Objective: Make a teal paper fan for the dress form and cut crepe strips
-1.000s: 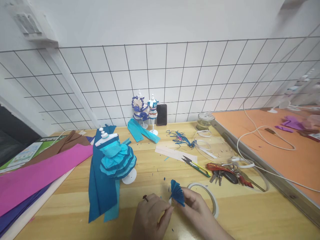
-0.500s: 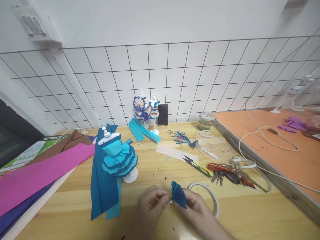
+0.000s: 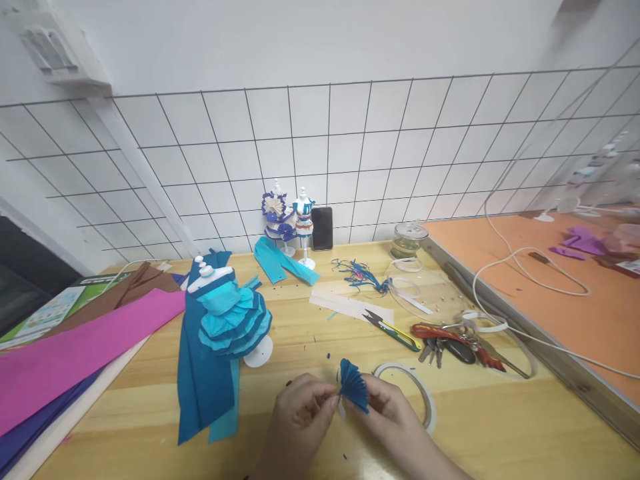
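Note:
Low in the middle of the view, both my hands meet over a small pleated blue paper fan (image 3: pixel 354 385). My right hand (image 3: pixel 395 417) pinches the fan from the right. My left hand (image 3: pixel 300 417) has its fingertips pinched together at the fan's left base. A roll of white tape (image 3: pixel 427 400) lies flat just right of my right hand. A small mannequin in a blue ruffled paper dress (image 3: pixel 231 313) stands to the upper left, on strips of dark blue paper (image 3: pixel 203 380).
Pink and purple paper sheets (image 3: pixel 75 353) lie at the left. Yellow-handled snips (image 3: pixel 393 328), a bunch of keys (image 3: pixel 453 343), white paper strips (image 3: pixel 350 308), a glass jar (image 3: pixel 409 240), two dressed mini mannequins (image 3: pixel 290 220) and a phone (image 3: pixel 323 228) sit farther back. An orange table (image 3: pixel 560 293) with a white cable is on the right.
My left hand's fingers have moved up to the base of the fan and closed there. The view has shifted slightly; the fan stays between both hands.

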A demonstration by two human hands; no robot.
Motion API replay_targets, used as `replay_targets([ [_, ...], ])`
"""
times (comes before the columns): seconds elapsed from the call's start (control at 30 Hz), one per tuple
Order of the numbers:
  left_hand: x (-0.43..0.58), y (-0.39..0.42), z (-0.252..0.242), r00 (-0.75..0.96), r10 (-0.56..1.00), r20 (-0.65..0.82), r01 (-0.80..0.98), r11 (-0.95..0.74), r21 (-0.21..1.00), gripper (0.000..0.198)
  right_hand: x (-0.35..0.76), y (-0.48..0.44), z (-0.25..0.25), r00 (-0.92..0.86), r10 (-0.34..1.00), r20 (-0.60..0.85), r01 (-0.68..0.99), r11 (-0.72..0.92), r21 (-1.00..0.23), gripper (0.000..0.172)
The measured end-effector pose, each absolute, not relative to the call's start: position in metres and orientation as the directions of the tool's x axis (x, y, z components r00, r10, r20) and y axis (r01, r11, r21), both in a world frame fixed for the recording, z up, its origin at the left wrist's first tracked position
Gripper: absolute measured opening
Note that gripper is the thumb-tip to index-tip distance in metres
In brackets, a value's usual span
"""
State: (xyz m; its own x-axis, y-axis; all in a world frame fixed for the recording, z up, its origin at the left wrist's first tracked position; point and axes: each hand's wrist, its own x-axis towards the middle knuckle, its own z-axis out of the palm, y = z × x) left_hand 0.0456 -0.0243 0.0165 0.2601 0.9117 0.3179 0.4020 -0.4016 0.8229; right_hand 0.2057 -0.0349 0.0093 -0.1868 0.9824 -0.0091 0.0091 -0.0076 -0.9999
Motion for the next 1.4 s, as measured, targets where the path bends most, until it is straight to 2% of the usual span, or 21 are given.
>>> replay_targets([
  [0.33,0.046,-0.026,0.01,0.312,0.877,0.365,0.48,-0.477,0.736,0.014,0.203,-0.033,0.01,-0.164,0.986,-0.036,-0.021,-0.04,-0.999,0.029],
  [0.43,0.046,-0.025,0.011,0.292,0.9,0.323,0.451,-0.427,0.783,0.012,0.204,-0.033,0.013,-0.181,0.983,-0.036,-0.01,-0.038,-0.999,0.029],
  [0.6,0.046,-0.025,0.017,0.26,0.954,0.15,0.351,-0.238,0.906,0.011,0.204,-0.033,0.014,-0.197,0.98,-0.032,0.006,-0.032,-0.999,0.028],
  [0.73,0.047,-0.026,0.018,0.268,0.958,0.096,0.31,-0.18,0.934,0.018,0.204,-0.033,0.014,-0.188,0.982,-0.033,0.04,-0.026,-0.999,0.026],
  [1.0,0.045,-0.026,0.02,0.319,0.931,0.178,0.474,-0.32,0.82,0.016,0.204,-0.033,0.012,-0.17,0.985,-0.021,0.101,-0.004,-0.995,0.03],
  [1.23,0.045,-0.027,0.007,0.311,0.892,0.328,0.562,-0.451,0.693,0.017,0.204,-0.034,0.012,-0.205,0.979,0.0,0.165,0.035,-0.986,0.032],
  [1.4,0.047,-0.027,0.006,0.291,0.899,0.328,0.607,-0.438,0.663,0.017,0.206,-0.033,0.008,-0.234,0.969,0.081,0.24,0.138,-0.961,0.034],
])
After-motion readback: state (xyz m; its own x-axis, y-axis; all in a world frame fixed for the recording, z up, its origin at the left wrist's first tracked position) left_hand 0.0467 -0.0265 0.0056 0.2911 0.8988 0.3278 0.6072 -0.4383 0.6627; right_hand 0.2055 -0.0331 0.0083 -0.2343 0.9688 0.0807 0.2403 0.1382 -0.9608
